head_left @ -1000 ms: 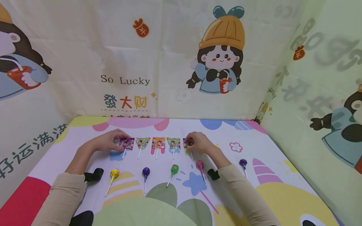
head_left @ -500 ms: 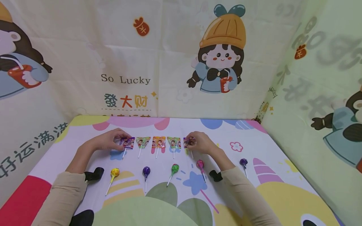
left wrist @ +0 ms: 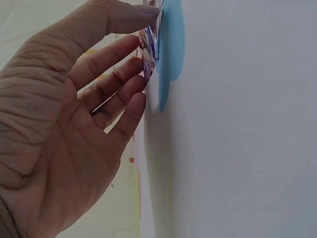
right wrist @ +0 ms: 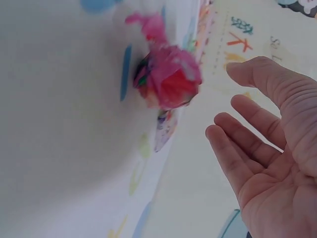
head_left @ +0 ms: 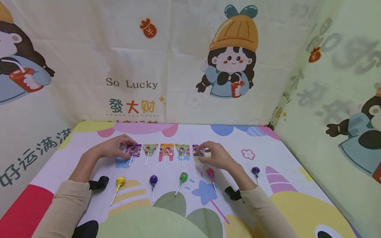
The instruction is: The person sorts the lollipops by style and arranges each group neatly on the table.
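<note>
A row of flat wrapped lollipops lies across the far part of the table. My left hand is at the left end, thumb and fingertips pinching the wrapper of a purple flat lollipop. In the left wrist view that wrapper shows between thumb and fingers. At the right end lies another purple flat lollipop. My right hand is just right of it, fingers apart and relaxed, with nothing between them in the right wrist view. Between the ends lie a green lollipop, an orange one and a second green one.
Nearer me, round lollipops form a second row: yellow, purple, green, pink and another purple one at the right. The pink one lies close below my right hand. Printed curtains stand behind the table.
My right hand has let go of the purple flat lollipop at the row's right end and drawn slightly right, its fingers spreading. My left hand stays in place.
</note>
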Demonstrator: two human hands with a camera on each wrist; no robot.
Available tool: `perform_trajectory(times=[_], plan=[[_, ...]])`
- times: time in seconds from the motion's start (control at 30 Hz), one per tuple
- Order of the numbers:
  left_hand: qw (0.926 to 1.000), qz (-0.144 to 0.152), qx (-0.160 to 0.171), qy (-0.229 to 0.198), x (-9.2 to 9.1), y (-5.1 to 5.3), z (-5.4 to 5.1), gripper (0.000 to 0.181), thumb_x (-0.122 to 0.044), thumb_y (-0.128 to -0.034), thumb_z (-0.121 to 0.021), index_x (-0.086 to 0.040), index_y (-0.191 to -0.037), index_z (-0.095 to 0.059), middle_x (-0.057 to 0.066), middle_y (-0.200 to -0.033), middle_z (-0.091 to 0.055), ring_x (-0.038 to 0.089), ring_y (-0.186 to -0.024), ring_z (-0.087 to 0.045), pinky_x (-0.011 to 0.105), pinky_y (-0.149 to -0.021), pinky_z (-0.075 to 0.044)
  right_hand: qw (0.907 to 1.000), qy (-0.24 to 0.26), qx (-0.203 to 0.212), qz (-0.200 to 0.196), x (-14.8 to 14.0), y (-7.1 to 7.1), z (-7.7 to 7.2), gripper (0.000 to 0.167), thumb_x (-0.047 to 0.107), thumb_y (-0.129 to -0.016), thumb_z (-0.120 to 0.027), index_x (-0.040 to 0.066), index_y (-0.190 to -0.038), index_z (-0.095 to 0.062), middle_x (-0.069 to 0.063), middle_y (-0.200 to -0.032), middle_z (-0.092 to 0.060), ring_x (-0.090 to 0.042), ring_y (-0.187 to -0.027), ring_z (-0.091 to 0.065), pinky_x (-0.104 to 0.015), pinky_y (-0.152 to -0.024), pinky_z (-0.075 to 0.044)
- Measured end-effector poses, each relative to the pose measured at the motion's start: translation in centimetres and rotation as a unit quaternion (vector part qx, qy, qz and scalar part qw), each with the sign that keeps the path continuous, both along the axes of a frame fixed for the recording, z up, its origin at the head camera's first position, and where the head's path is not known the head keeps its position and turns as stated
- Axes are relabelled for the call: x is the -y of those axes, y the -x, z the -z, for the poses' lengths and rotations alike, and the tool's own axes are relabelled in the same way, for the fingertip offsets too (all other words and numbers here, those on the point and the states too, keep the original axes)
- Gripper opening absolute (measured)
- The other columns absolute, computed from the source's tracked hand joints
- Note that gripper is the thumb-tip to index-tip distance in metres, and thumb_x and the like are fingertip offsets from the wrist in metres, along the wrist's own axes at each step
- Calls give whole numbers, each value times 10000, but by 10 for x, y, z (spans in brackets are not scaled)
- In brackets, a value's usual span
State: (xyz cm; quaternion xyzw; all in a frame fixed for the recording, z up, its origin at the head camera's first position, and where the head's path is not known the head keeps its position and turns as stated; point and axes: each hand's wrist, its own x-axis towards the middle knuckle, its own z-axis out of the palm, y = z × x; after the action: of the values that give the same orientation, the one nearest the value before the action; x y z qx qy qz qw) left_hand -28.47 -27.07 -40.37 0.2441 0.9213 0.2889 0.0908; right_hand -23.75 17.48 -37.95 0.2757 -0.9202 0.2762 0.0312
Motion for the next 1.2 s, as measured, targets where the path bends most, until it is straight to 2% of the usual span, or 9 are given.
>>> perform_trajectory(times=[0.1,0.27,0.47,0.77,1.07,1.2], plan=[[9999,-99,29,42,0,-3,-2,583,-276,-821,-847,-96,-1336,-642,194,-1380,-548,411,-1287,-482,663,-1082,-392,9998,155,40,-86,-1,-10,-3,357,135,-881,-786,14,-1206,-697,-129,-1197,-709,-352,-1145,-665,-512,-981,-541],[10000,-81,22,0,0,-8,-6,587,-280,-827,-841,-96,-1344,-632,181,-1371,-551,411,-1284,-485,679,-1076,-386,9987,429,21,-291,-1,-25,-6,374,132,-879,-799,15,-1216,-687,-127,-1188,-713,-321,-1147,-665,-504,-988,-540],[9999,-152,-2,-69,0,-20,-12,630,-328,-832,-840,-109,-1375,-608,156,-1372,-549,378,-1271,-499,671,-1061,-405,9970,608,145,-457,2,-38,-9,378,161,-885,-800,45,-1226,-687,-113,-1225,-708,-318,-1138,-665,-482,-969,-553],[9998,-83,79,-146,-6,-50,-18,716,-338,-867,-809,-62,-1449,-496,166,-1352,-557,380,-1230,-536,592,-1008,-498,9963,610,180,-578,5,-52,-13,447,252,-895,-804,88,-1284,-658,-95,-1284,-684,-349,-1140,-650,-493,-927,-568],[9995,-291,29,80,-13,-84,-26,783,-382,-831,-820,-130,-1483,-468,142,-1354,-550,343,-1207,-542,557,-937,-545,9932,724,379,-825,14,-60,-14,497,263,-890,-811,99,-1322,-628,-113,-1291,-672,-335,-1132,-638,-501,-919,-563],[9995,-311,-36,30,-14,-97,-29,793,-382,-821,-829,-156,-1488,-466,133,-1359,-535,333,-1205,-542,566,-929,-546,9913,786,429,-965,22,-63,-14,515,241,-872,-827,93,-1323,-628,-121,-1298,-671,-319,-1148,-645,-494,-936,-558]])
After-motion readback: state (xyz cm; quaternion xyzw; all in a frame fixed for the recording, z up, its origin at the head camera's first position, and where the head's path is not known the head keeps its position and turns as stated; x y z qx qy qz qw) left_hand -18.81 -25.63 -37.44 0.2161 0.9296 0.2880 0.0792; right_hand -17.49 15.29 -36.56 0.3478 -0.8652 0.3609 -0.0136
